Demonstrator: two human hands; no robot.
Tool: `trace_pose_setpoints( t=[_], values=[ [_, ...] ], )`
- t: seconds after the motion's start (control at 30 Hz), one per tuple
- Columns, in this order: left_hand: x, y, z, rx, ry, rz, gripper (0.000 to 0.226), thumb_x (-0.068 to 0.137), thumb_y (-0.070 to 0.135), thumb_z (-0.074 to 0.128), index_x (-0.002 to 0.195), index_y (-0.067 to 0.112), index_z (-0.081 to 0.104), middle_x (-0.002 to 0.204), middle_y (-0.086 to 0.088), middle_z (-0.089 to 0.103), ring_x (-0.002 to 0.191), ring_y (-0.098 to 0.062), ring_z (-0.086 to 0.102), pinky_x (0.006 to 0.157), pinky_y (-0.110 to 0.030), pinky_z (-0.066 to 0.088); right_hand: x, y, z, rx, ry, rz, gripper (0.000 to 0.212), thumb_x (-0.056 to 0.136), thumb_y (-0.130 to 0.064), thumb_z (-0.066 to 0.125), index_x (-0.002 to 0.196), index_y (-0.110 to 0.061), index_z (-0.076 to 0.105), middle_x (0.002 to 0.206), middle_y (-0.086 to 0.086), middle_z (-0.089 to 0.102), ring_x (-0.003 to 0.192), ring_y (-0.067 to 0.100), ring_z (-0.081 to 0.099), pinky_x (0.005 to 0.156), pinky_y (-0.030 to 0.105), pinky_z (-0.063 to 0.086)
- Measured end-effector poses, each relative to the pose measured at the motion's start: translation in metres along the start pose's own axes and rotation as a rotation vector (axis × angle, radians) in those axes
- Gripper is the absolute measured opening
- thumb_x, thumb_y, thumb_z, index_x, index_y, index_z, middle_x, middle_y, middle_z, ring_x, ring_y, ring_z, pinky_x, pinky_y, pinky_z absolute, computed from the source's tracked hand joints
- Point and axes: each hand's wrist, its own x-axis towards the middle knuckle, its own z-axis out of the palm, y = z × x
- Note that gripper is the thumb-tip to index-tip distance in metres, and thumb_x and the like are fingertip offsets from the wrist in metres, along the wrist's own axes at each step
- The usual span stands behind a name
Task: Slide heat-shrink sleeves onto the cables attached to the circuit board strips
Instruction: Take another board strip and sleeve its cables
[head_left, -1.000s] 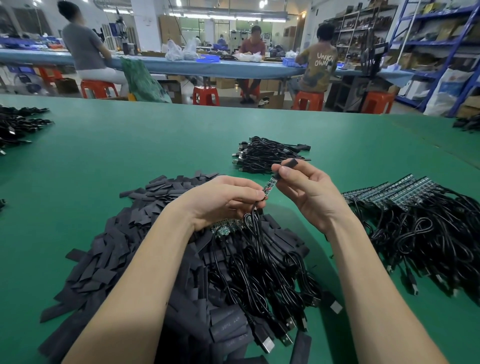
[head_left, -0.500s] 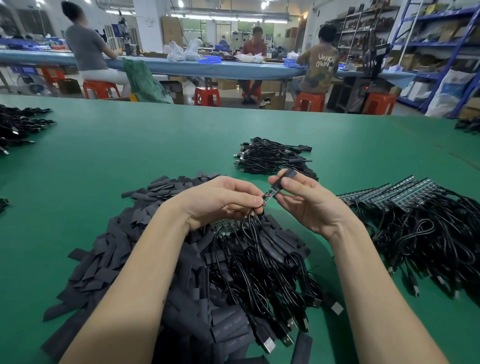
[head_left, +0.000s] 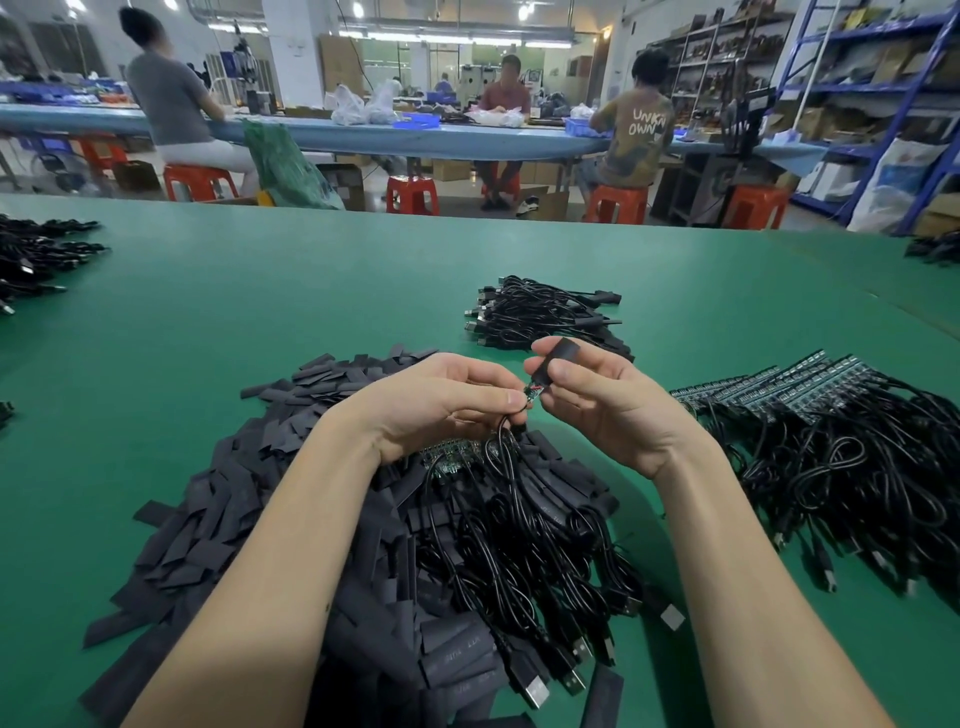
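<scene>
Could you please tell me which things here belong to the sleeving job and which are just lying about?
In the job:
left hand pinching a board strip
right hand holding a sleeve
sleeve pile
cable heap

Lying about:
far cable bundle
stools

green table (head_left: 260, 312), sleeves (head_left: 218, 530), cables (head_left: 540, 312)

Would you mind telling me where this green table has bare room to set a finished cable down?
Bare table stretches left of the sleeve pile, toward the far-left cables. It is crowded beside the right hand, among the circuit strips and cable bundle.
</scene>
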Motion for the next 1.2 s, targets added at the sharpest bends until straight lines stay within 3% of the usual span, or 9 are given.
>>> trace_pose_setpoints(
  t=[0.07, 0.17, 0.3, 0.37, 0.43, 0.53, 0.67, 1.0, 1.2],
  values=[
    [0.002, -0.003, 0.002, -0.001, 0.031, 0.021, 0.004, 0.087, 0.019, 0.074, 0.088, 0.016, 0.076, 0.085, -0.002, 0.070, 0.081, -0.021, 0.049, 0.069, -0.018, 0.043, 0.001, 0.001, 0.000, -0.018, 0.036, -0.010, 0.021, 0.075, -0.015, 0.082, 0.095, -0.020, 0.082, 0.097, 0.002, 0.077, 0.082, 0.008, 0.071, 0.078, 0.020, 0.056],
    [0.007, -0.005, 0.008, -0.003, 0.162, 0.076, 0.004, 0.094, 0.014, 0.069, 0.094, 0.012, 0.073, 0.084, -0.001, 0.073, 0.071, -0.008, 0.061, 0.064, -0.014, 0.047, 0.007, 0.005, 0.000, -0.006, 0.137, -0.044, 0.014, 0.077, -0.013, 0.075, 0.090, -0.017, 0.082, 0.095, 0.005, 0.077, 0.079, 0.009, 0.071, 0.076, 0.019, 0.056],
    [0.014, -0.009, 0.008, 0.292, 0.417, 0.182, 0.012, 0.089, 0.024, 0.078, 0.098, 0.024, 0.071, 0.085, 0.006, 0.078, 0.072, -0.004, 0.069, 0.062, -0.015, 0.051, 0.014, 0.010, -0.002, 0.049, 0.307, -0.073, 0.007, 0.074, -0.016, 0.079, 0.081, -0.013, 0.081, 0.091, 0.006, 0.076, 0.079, 0.010, 0.068, 0.076, 0.017, 0.056],
    [0.016, -0.012, 0.011, 0.342, 0.453, 0.232, 0.015, 0.084, 0.023, 0.082, 0.094, 0.027, 0.071, 0.085, 0.004, 0.078, 0.076, -0.007, 0.073, 0.063, -0.014, 0.052, 0.015, 0.011, -0.004, 0.069, 0.359, -0.070, 0.006, 0.073, -0.016, 0.081, 0.078, -0.011, 0.081, 0.089, 0.005, 0.075, 0.078, 0.010, 0.068, 0.075, 0.017, 0.056],
    [0.020, -0.017, 0.015, 0.370, 0.483, 0.283, 0.014, 0.082, 0.018, 0.083, 0.090, 0.026, 0.074, 0.084, 0.002, 0.078, 0.082, -0.016, 0.075, 0.074, -0.020, 0.057, 0.016, 0.012, -0.005, 0.088, 0.386, -0.065, 0.007, 0.072, -0.016, 0.082, 0.076, -0.010, 0.081, 0.087, 0.006, 0.075, 0.076, 0.010, 0.068, 0.073, 0.017, 0.056],
    [0.025, -0.021, 0.022, 0.366, 0.549, 0.335, 0.011, 0.083, 0.016, 0.082, 0.088, 0.025, 0.077, 0.081, 0.004, 0.078, 0.080, -0.016, 0.076, 0.079, -0.023, 0.059, 0.017, 0.012, -0.006, 0.107, 0.412, -0.065, 0.007, 0.073, -0.016, 0.082, 0.076, -0.009, 0.081, 0.087, 0.007, 0.075, 0.075, 0.010, 0.068, 0.073, 0.017, 0.057],
    [0.026, -0.022, 0.025, 0.379, 0.600, 0.374, 0.009, 0.085, 0.016, 0.081, 0.091, 0.022, 0.080, 0.080, 0.009, 0.078, 0.077, -0.008, 0.075, 0.075, -0.015, 0.055, 0.018, 0.012, -0.007, 0.106, 0.422, -0.075, 0.007, 0.080, -0.013, 0.080, 0.076, -0.008, 0.080, 0.087, 0.007, 0.075, 0.076, 0.011, 0.069, 0.075, 0.018, 0.057],
    [0.026, -0.022, 0.032, 0.379, 0.620, 0.383, 0.008, 0.084, 0.012, 0.081, 0.089, 0.018, 0.082, 0.077, 0.010, 0.077, 0.071, -0.004, 0.071, 0.071, -0.015, 0.051, 0.015, 0.009, -0.008, 0.039, 0.416, -0.071, 0.006, 0.082, -0.013, 0.078, 0.083, -0.007, 0.078, 0.090, 0.007, 0.074, 0.076, 0.010, 0.068, 0.073, 0.017, 0.056],
    [0.026, -0.022, 0.031, 0.406, 0.609, 0.395, 0.008, 0.084, 0.015, 0.082, 0.091, 0.018, 0.083, 0.078, 0.008, 0.077, 0.069, -0.004, 0.069, 0.069, -0.015, 0.049, 0.013, 0.010, -0.009, -0.004, 0.360, -0.054, 0.018, 0.076, -0.017, 0.079, 0.087, -0.003, 0.077, 0.091, 0.009, 0.073, 0.080, 0.012, 0.068, 0.076, 0.018, 0.056]
  ],
)
